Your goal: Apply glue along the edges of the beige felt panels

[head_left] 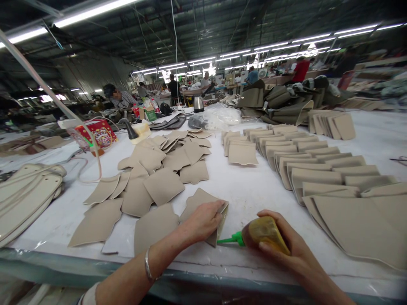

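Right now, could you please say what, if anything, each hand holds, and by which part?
The right hand grips a bottle by its body, behind the green nozzle; the left hand holds a beige piece near its right edge.

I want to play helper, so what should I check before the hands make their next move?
1. Right hand gripping the bottle: ok.
2. Green nozzle close to the edge of the beige piece: ok.
3. Nozzle tip really touching that piece: cannot tell.
4. Left hand on the piece: ok.
5. Enough left inside the bottle: cannot tell.
6. Nozzle away from the folded pieces on the right: ok.
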### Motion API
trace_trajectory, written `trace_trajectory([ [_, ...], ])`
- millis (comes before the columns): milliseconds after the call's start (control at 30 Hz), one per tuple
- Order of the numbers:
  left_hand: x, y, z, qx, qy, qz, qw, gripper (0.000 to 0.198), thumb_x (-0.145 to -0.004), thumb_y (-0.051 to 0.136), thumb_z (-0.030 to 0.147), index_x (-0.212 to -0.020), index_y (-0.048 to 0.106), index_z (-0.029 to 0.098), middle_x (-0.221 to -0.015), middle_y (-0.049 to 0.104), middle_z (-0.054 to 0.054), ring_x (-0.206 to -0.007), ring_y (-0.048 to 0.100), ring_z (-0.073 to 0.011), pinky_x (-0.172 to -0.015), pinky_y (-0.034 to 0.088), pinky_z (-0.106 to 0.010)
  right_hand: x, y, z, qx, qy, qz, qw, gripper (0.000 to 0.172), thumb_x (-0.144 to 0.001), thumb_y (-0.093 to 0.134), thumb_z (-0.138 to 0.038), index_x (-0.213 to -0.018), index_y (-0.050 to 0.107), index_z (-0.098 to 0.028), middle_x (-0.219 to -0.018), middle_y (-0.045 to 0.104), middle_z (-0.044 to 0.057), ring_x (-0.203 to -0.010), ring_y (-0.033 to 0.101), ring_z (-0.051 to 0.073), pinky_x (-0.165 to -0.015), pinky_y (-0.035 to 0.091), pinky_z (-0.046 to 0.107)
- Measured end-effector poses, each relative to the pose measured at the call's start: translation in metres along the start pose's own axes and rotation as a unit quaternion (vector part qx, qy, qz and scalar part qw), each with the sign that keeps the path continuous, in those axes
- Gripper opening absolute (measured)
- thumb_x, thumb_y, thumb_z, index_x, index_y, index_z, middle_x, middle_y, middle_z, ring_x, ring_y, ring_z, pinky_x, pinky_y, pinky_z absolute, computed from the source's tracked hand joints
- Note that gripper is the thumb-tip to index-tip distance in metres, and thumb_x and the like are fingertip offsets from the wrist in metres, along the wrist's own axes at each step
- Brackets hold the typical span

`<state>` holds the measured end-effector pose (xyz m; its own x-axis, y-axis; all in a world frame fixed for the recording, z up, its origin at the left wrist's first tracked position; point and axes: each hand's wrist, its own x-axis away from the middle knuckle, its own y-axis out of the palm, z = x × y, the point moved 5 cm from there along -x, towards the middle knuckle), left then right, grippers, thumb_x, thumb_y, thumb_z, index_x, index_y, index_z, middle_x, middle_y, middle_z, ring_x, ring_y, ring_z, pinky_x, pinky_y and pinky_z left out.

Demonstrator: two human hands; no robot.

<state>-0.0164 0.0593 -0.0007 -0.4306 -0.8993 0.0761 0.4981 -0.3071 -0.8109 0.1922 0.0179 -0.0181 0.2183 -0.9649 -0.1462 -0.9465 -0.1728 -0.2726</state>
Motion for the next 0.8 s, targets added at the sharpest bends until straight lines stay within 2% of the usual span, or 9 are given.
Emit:
trace_trajectory([
  [233,0.000,-0.003,0.003,-0.008,-0.015,-0.008,1.000,0.045,-0.087,0.035,0.019,-0.127,0.054,0.018,-0.124,0.062,-0.006,-0.113,0.057,-0.0224,-0.099,0.042,-0.032,-0.011,-0.017,-0.001,0.088,-0.034,0.096,0.991,0.048,-0.083,0.067,-0.049,-0.119,0.047,-0.025,-0.104,0.057,0.003,-0.087,0.058,0.023,-0.074,0.047,0.029],
  [433,-0.001,-0.002,0.003,-0.002,-0.004,-0.005,1.000,0.046,-0.087,0.035,0.018,-0.130,0.053,0.018,-0.132,0.057,-0.005,-0.119,0.053,-0.0213,-0.104,0.037,-0.030,-0.016,-0.016,-0.003,0.065,-0.041,0.039,0.996,0.047,-0.085,0.066,-0.049,-0.120,0.046,-0.026,-0.112,0.055,0.003,-0.096,0.057,0.022,-0.081,0.045,0.028],
  [600,-0.002,-0.003,0.003,0.000,0.002,-0.011,1.000,0.044,-0.087,0.035,0.017,-0.126,0.056,0.020,-0.131,0.058,-0.003,-0.117,0.054,-0.0212,-0.103,0.038,-0.031,-0.027,-0.028,0.000,0.106,-0.068,0.108,0.986,0.048,-0.084,0.067,-0.049,-0.121,0.046,-0.026,-0.112,0.052,0.003,-0.094,0.055,0.023,-0.080,0.043,0.031],
  [667,-0.002,-0.003,0.003,0.002,0.003,-0.012,1.000,0.045,-0.086,0.035,0.016,-0.125,0.057,0.020,-0.130,0.058,-0.003,-0.117,0.055,-0.0212,-0.102,0.039,-0.031,-0.028,-0.030,0.001,0.113,-0.073,0.113,0.984,0.048,-0.084,0.067,-0.049,-0.122,0.046,-0.026,-0.113,0.052,0.004,-0.095,0.054,0.024,-0.081,0.043,0.032],
  [800,-0.003,-0.002,0.001,0.000,0.004,-0.012,1.000,0.046,-0.086,0.035,0.017,-0.127,0.056,0.020,-0.132,0.057,-0.003,-0.118,0.054,-0.0216,-0.103,0.038,-0.031,-0.024,-0.025,0.002,0.095,-0.055,0.059,0.992,0.049,-0.086,0.066,-0.048,-0.124,0.043,-0.027,-0.114,0.053,0.005,-0.098,0.054,0.025,-0.080,0.044,0.033],
])
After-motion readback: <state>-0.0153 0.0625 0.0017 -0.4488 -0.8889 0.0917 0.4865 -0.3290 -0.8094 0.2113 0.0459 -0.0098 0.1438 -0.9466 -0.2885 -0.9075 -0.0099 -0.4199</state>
